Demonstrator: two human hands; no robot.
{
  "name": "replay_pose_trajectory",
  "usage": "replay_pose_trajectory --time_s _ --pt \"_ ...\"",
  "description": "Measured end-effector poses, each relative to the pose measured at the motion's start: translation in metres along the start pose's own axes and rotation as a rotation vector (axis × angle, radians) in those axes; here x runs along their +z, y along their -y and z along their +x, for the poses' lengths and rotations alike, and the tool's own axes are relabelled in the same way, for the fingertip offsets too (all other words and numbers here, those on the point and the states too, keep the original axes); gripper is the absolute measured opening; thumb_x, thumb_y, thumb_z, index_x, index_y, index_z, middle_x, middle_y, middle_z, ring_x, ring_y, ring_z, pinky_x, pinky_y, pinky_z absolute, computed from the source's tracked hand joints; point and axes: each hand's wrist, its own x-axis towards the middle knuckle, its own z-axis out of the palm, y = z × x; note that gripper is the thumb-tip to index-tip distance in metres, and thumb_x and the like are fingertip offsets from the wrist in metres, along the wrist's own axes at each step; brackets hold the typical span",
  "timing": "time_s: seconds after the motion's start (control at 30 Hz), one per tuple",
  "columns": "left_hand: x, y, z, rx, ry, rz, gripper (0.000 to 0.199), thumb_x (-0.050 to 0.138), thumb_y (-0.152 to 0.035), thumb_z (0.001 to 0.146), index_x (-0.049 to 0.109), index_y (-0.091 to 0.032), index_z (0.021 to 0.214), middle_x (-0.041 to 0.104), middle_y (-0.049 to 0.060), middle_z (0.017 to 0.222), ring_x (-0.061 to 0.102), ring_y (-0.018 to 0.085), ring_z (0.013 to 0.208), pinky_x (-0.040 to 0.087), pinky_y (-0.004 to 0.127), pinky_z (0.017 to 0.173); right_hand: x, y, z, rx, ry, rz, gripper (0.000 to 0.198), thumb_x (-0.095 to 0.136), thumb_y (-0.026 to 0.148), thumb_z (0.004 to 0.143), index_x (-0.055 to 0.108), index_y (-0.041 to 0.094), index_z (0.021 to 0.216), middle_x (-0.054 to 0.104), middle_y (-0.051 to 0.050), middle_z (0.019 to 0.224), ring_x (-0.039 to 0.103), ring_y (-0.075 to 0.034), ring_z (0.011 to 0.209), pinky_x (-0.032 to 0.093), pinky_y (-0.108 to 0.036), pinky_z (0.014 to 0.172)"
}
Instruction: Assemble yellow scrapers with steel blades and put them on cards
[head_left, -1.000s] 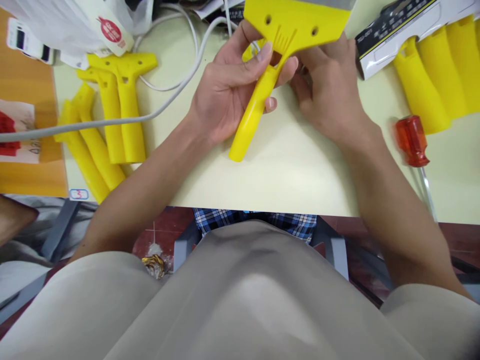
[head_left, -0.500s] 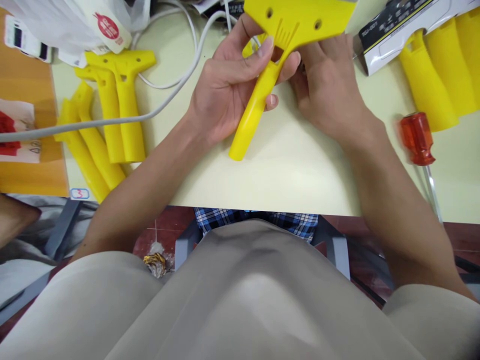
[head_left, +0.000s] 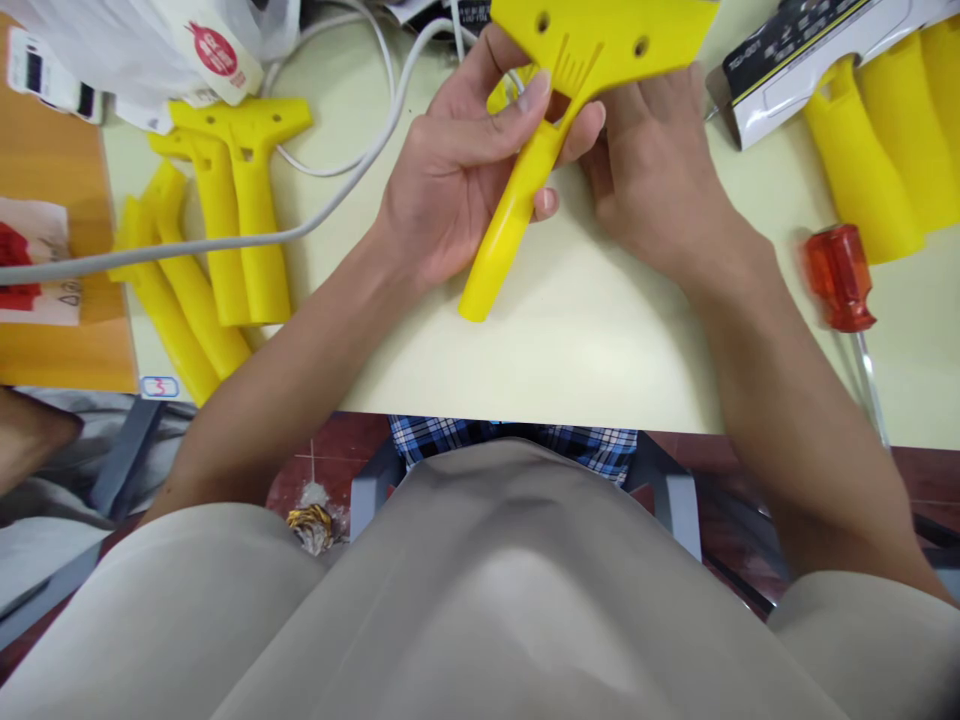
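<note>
The left hand (head_left: 465,165) has its grip closed around the neck of a yellow scraper (head_left: 527,180), thumb in front and fingers curled behind, with 2 fingertips showing past the handle's right side. The scraper is over the middle of the counter (head_left: 555,360), its handle slanting toward the person and its wide head pointing away, cut off by the top of the view; 2 round holes show in the head. The right hand (head_left: 660,170) is just below and behind the right part of this head, its fingers largely hidden, so whether its grip is open or closed on something cannot be told.

To the left lie 4 more yellow pieces (head_left: 262,220), 2 nearly straight and 2 slanted, and a grey cable (head_left: 225,242) passes over them. Beyond them sits a white plastic bag (head_left: 135,50) with a red mark. To the right, a black-and-white package (head_left: 780,70) lies against 3 yellow handles (head_left: 862,160); nearer the person is a screwdriver (head_left: 844,280) with a red handle, its shaft toward the counter's edge.
</note>
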Motion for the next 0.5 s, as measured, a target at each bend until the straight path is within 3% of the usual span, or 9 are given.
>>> replay_pose_trajectory --time_s 0.2,0.37,0.5 --pt "0.0000 0.0008 0.0006 -0.008 -0.039 0.010 0.032 0.034 -0.005 0.121 0.056 -0.022 0.106 0.078 -0.009 0.109 0.084 0.015 0.121 0.058 0.009 0.067 0.0051 -0.0030 0.0007 0.004 -0.046 0.012 0.024 0.038 0.045 0.115 0.058 0.034 0.122 0.065 -0.010 0.140 0.056 -0.037 0.133 0.044 -0.058 0.108" --pt "-0.0007 -0.0014 -0.0004 -0.026 -0.002 0.025 0.032 0.028 -0.004 0.122 0.052 -0.021 0.112 0.073 -0.008 0.114 0.084 0.012 0.120 0.065 0.013 0.073 0.0070 -0.0075 0.0006 -0.033 -0.116 0.073 0.027 0.034 0.048 0.115 0.058 0.037 0.125 0.066 -0.010 0.138 0.057 -0.036 0.131 0.044 -0.058 0.108" --pt "-0.0010 -0.0019 0.0000 0.001 0.024 -0.005 0.030 0.029 -0.002 0.122 0.050 -0.019 0.111 0.075 -0.004 0.112 0.085 0.016 0.118 0.065 0.013 0.068 0.0008 -0.0039 -0.0011 -0.065 -0.112 0.154 0.029 0.033 0.044 0.116 0.056 0.035 0.132 0.066 -0.011 0.140 0.058 -0.033 0.133 0.048 -0.055 0.106"
